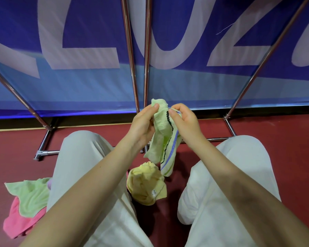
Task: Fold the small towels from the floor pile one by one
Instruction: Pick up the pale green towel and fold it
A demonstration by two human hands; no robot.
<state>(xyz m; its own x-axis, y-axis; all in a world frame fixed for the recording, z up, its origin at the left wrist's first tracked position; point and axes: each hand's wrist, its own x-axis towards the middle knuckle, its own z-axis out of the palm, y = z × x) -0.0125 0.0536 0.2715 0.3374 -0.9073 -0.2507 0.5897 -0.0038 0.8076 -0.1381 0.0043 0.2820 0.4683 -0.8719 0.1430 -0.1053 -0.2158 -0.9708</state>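
Both hands, the left hand (143,123) and right hand (183,120), are pinching one green striped towel (163,139) above the knees; three more towels are lying on the floor (292,139): yellow towel (146,184), green towel (32,195), pink towel (20,223).

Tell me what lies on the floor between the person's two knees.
In the head view, a crumpled yellow towel lies on the red floor between the knees, just below the hanging green striped towel that both hands hold.

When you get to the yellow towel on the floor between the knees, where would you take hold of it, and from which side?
Probably the flat corner by the white label, on the yellow towel's near right side, taken from above. The rest is bunched into a lump, while that corner lies spread and free.
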